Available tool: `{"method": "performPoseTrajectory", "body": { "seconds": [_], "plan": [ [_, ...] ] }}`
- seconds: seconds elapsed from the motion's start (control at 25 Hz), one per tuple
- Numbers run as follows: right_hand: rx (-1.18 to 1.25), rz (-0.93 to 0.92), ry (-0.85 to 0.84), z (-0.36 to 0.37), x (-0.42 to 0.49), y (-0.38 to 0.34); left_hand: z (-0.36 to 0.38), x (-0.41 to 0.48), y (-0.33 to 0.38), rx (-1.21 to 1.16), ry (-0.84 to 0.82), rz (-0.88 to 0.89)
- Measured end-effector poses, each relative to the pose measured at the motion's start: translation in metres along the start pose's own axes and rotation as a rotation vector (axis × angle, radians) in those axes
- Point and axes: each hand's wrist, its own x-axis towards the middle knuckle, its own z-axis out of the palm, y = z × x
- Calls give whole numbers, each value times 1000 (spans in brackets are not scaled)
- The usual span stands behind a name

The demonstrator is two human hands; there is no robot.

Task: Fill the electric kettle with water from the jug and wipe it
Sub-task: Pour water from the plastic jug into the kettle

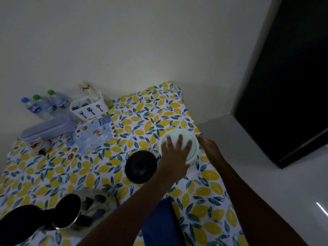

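Observation:
A white jug with a round white lid (184, 139) stands on the right part of the table. My left hand (174, 153) lies flat on the lid with its fingers spread. My right hand (208, 146) curls against the jug's right side; its fingertips are hidden. Just left of the jug lies a black round kettle base (140, 166). The electric kettle (71, 212) stands at the lower left with its black lid up, steel inside showing and its black handle (16, 224) towards me. A blue cloth (159, 226) lies at the near edge under my left forearm.
The table wears a lemon-print cloth (106, 174). At the back left stand three water bottles (42, 103), a white cutlery caddy (88, 107), a long lilac lidded box (48, 128) and a picture placemat (92, 135). A wall runs behind; a grey ledge (248, 148) borders the right.

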Motion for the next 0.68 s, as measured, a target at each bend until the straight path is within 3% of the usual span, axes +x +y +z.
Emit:
{"method": "performPoseTrajectory", "body": {
  "seconds": [0.28, 0.68],
  "plan": [
    [139, 114, -14, -1, 8, 1, 0, -2, 1, 51, 2, 2],
    [328, 147, 98, 19, -36, 6, -12, -44, -11, 20, -15, 67]
  ]
}}
